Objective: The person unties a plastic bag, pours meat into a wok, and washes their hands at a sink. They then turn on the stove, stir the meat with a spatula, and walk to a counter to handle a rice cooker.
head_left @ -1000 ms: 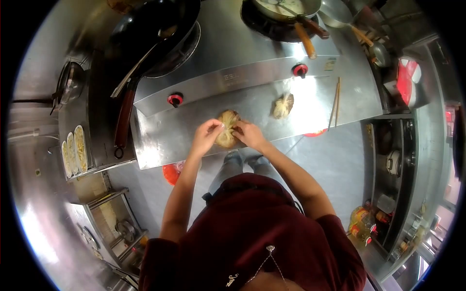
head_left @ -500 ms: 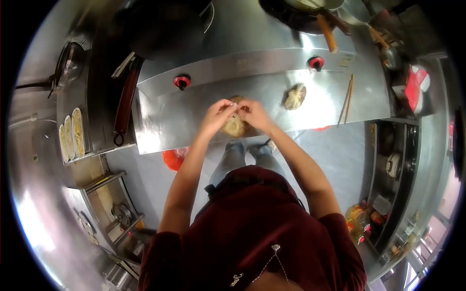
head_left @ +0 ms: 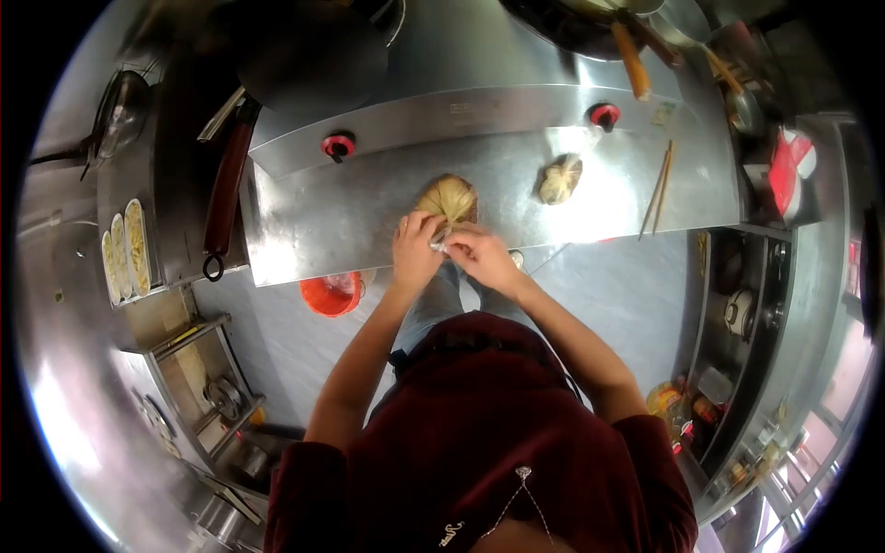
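A clear plastic bag (head_left: 448,197) with brownish-yellow contents rests on the steel counter (head_left: 323,212), its gathered neck pointing toward me. My left hand (head_left: 417,251) pinches the bag's twisted end from the left. From the right, my right hand (head_left: 481,258) has its fingers closed on the same end, touching the left fingertips. A smaller tied bag (head_left: 560,181) with darker contents sits farther right on the counter. The exact form of the plastic between my fingers is too small to tell.
Chopsticks (head_left: 658,189) lie at the counter's right. Red knobs (head_left: 338,146) line the stove front, with a dark wok (head_left: 313,64) behind. A red bucket (head_left: 332,293) stands below the front edge. White trays (head_left: 135,247) of food are at the left.
Both hands have moved toward my body with the bag's neck, from the bag's far side to its near side. More of the bag and the red bucket now shows.
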`<state>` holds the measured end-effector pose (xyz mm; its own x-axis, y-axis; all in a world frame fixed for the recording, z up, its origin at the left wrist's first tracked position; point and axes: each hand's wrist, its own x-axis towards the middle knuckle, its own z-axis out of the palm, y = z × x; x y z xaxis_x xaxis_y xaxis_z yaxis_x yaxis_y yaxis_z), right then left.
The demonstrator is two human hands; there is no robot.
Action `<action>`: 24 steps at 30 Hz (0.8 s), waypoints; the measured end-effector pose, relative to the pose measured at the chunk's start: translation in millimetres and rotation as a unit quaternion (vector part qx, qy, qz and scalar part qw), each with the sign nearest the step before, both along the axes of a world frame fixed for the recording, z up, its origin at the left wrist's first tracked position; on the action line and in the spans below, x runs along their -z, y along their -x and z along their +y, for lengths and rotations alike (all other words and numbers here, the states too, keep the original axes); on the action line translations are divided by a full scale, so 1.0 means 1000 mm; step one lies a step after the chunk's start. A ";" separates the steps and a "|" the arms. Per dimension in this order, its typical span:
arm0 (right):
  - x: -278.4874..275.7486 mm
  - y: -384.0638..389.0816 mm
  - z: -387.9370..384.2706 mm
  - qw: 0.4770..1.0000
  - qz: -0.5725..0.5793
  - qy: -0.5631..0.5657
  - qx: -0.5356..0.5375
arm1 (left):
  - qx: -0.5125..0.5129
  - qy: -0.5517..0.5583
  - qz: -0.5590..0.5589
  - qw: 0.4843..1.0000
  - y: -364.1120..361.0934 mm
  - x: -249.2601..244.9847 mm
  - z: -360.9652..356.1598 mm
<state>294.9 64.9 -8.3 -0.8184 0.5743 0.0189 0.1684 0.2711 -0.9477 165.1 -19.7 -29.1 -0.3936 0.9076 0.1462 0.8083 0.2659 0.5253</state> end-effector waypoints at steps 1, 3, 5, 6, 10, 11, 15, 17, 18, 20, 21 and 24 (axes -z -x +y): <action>0.001 0.000 -0.002 0.999 0.022 -0.031 0.006 | -0.001 0.002 0.006 1.000 0.001 0.006 0.000; 0.012 -0.008 0.000 0.997 -0.014 0.023 0.068 | -0.003 0.022 0.030 0.999 0.001 0.006 0.006; 0.031 -0.021 0.005 0.987 -0.058 0.075 0.128 | 0.016 0.038 0.072 0.997 -0.002 -0.007 0.016; 0.043 -0.029 0.012 0.979 -0.082 0.101 0.157 | 0.038 0.052 0.073 0.995 -0.002 -0.006 0.019; 0.047 -0.050 0.037 0.937 -0.099 0.296 0.157 | 0.034 -0.022 0.008 0.999 0.012 0.006 0.026; 0.046 -0.053 0.038 0.928 -0.090 0.328 0.150 | 0.032 -0.009 -0.123 0.992 0.019 0.004 0.024; 0.004 -0.045 0.047 0.887 0.013 0.450 0.106 | 0.021 -0.019 -0.462 0.886 0.017 -0.088 0.043; -0.015 -0.038 0.052 0.861 0.120 0.491 0.062 | 0.036 -0.065 -0.520 0.851 0.017 -0.125 0.053; -0.023 -0.036 0.056 0.845 0.185 0.501 0.031 | 0.071 -0.068 -0.514 0.852 0.019 -0.142 0.058; -0.050 -0.032 0.065 0.820 0.282 0.497 -0.009 | 0.149 -0.073 -0.475 0.864 0.022 -0.167 0.066; -0.061 -0.031 0.069 0.842 0.284 0.459 0.000 | 0.176 -0.065 -0.424 0.886 0.019 -0.179 0.071; -0.120 -0.033 0.074 0.875 0.268 0.397 0.071 | 0.237 -0.054 -0.296 0.924 0.009 -0.201 0.085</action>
<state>328.2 138.9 111.7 -0.7342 0.6749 -0.0731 -0.3784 -0.4963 -0.7813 155.8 65.1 172.2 0.0047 0.9911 0.1331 0.3828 -0.1247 0.9154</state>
